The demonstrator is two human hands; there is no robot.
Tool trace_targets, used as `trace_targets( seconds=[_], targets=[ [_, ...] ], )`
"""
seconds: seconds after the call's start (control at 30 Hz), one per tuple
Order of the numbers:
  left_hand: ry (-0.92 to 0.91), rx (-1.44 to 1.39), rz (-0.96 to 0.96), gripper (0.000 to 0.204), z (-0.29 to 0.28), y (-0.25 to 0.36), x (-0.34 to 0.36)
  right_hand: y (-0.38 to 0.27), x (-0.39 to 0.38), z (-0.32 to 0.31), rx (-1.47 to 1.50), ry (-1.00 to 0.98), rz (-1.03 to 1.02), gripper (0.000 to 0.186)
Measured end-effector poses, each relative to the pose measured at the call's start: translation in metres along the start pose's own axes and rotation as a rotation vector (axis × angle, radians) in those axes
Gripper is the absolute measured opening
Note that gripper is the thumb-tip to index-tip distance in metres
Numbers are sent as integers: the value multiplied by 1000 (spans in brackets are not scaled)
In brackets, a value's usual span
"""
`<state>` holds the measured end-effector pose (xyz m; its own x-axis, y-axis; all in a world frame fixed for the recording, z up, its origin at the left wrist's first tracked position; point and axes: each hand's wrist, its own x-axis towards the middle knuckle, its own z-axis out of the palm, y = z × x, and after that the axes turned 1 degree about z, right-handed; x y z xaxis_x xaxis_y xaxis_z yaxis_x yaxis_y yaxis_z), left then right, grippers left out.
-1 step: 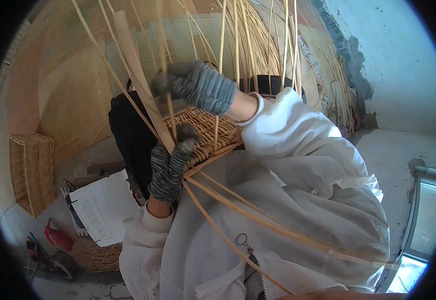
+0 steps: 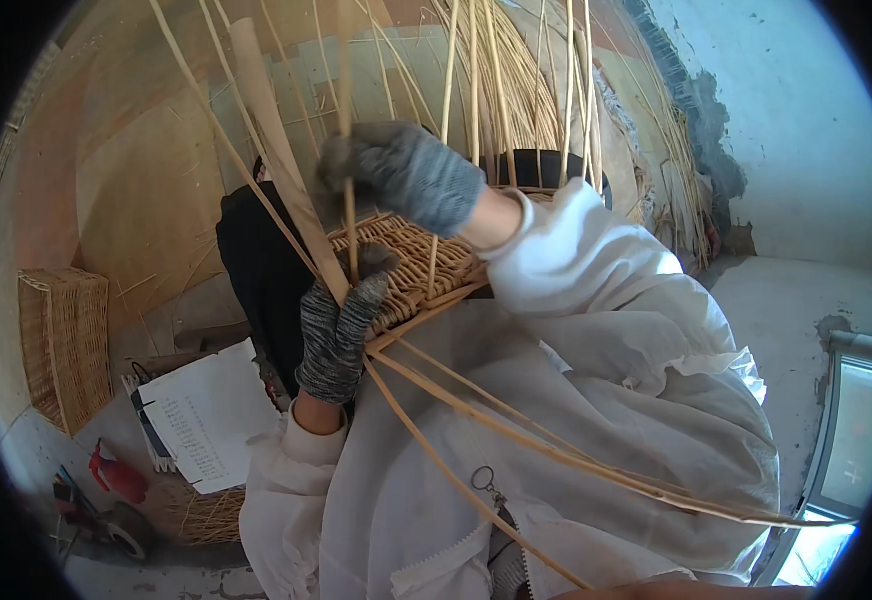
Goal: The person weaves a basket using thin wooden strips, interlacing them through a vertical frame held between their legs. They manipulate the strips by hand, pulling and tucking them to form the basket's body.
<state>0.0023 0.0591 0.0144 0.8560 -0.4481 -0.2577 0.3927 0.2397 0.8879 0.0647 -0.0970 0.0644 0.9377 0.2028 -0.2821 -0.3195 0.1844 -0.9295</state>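
Observation:
A woven wicker base [image 2: 406, 262] lies on my lap with thin upright rods around its edges. A flat, peeled wooden strip [image 2: 281, 150] stands slanted at its near left corner. My left hand [image 2: 341, 325], in a grey knitted glove, is closed at that corner, around the foot of an upright rod [image 2: 352, 215] beside the strip. Higher up, my right hand [image 2: 411, 178], gloved too and slightly blurred, has its fingers curled round the same rod. From the near edge, several long rods [image 2: 516, 440] trail across my pale smock to the lower right.
A finished wicker basket [image 2: 66, 345] stands on the floor at the left. Close by lie a sheet of written paper [image 2: 196, 415] and a red object [image 2: 118, 473]. A large bundle of rods [image 2: 526, 85] lies at the back, near a flaking wall [image 2: 786, 140].
My right hand has shifted slightly right, and the upper part of the held rod has swung right with it. The rods trailing across my lap have moved a little. My left hand stays put.

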Motion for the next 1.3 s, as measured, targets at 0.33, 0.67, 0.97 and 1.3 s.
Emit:
trace_targets(
  seconds=[0.33, 0.67, 0.97, 1.3],
  targets=[
    [-30, -52, -71, 20, -1, 0, -3, 42, -139, -5, 66, -124, -549, 27],
    [-51, 1, -76, 19, -13, -3, -3, 46, -135, -8, -327, -72, -308, 30],
    [38, -75, 26, 21, -9, -10, -1, -24, -25, -28, -570, -1099, -481, 15],
    [-31, 115, -64, 37, -21, -7, -8, 8, -141, 23, -1247, -633, -358, 38]
  ],
)
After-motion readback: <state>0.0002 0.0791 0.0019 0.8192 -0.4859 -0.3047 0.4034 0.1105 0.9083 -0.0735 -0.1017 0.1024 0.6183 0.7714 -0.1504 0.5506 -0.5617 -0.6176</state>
